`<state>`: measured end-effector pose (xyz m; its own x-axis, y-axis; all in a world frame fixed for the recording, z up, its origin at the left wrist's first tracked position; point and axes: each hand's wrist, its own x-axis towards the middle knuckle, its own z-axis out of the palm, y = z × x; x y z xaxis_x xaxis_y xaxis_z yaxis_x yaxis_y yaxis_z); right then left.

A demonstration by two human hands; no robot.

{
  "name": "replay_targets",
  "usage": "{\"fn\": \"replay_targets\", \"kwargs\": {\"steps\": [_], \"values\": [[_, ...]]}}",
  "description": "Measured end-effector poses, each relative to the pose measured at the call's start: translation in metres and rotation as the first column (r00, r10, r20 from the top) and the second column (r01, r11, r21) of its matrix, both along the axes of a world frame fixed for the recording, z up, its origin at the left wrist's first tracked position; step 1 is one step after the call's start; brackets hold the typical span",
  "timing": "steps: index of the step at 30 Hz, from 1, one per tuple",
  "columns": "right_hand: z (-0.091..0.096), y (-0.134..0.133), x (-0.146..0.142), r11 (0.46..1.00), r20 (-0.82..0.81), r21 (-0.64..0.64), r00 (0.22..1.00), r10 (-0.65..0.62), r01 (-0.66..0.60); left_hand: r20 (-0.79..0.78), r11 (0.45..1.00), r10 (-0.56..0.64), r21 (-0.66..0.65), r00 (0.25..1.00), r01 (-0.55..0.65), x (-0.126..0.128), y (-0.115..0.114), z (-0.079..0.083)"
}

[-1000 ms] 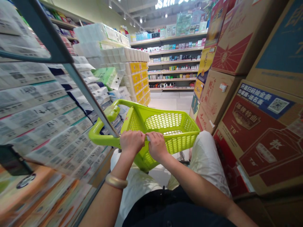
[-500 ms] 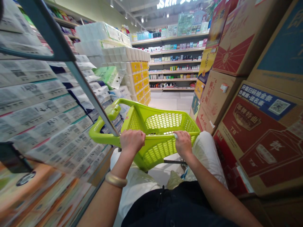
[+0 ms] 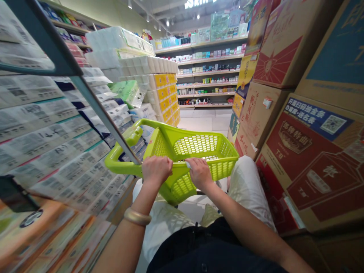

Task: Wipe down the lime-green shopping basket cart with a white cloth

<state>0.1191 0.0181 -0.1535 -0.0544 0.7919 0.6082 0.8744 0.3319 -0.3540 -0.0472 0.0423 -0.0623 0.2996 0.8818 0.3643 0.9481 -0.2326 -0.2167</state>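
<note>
Before my knees is a lime-green plastic shopping basket (image 3: 181, 186) with perforated walls and a thick looped handle (image 3: 113, 161) at its left end. My left hand (image 3: 157, 170) is closed around the near rim, close to the handle, with a gold-coloured bangle (image 3: 137, 217) on that wrist. Farther right on the same rim, my right hand (image 3: 201, 173) has its fingers bent over the edge. A small white spot shows by its thumb; I cannot tell what it is. No goods show inside the basket.
Stacked tissue packs (image 3: 54, 129) line the left, beside a slanted metal pole (image 3: 102, 117). Cardboard cartons (image 3: 315, 159) are piled close on the right. Shelves of small products (image 3: 210, 74) stand across the far end of the tiled floor (image 3: 196, 123). A dark phone-like object (image 3: 18, 194) is at lower left.
My right hand has slid left along the near rim, closer to my left hand. My left hand stays on the rim. The view has shifted slightly.
</note>
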Motion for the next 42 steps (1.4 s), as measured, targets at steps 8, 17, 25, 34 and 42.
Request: {"fn": "replay_targets", "kwargs": {"steps": [8, 17, 25, 34, 42], "values": [[-0.026, -0.005, 0.071, 0.972, -0.034, 0.056, 0.974, -0.226, 0.228, -0.004, 1.0, -0.016, 0.005, 1.0, 0.016, 0.0, 0.001, 0.0], [0.002, 0.0, -0.005, 0.998, -0.122, -0.009, 0.99, -0.067, 0.066, -0.009, 1.0, -0.002, 0.005, 1.0, 0.003, 0.007, -0.005, 0.002], [-0.018, -0.003, 0.041, 0.996, -0.026, 0.054, 0.997, -0.066, 0.067, 0.006, 1.0, -0.005, 0.03, 1.0, 0.005, -0.001, 0.001, -0.002], [-0.032, -0.003, 0.067, 0.946, -0.136, 0.101, 0.946, -0.295, 0.309, 0.008, 1.0, 0.005, 0.013, 1.0, -0.005, -0.002, 0.003, -0.002], [-0.014, 0.0, 0.011, 0.994, -0.07, 0.048, 0.993, -0.092, 0.096, -0.003, 1.0, 0.009, 0.013, 1.0, -0.009, -0.001, 0.002, -0.001]]}}
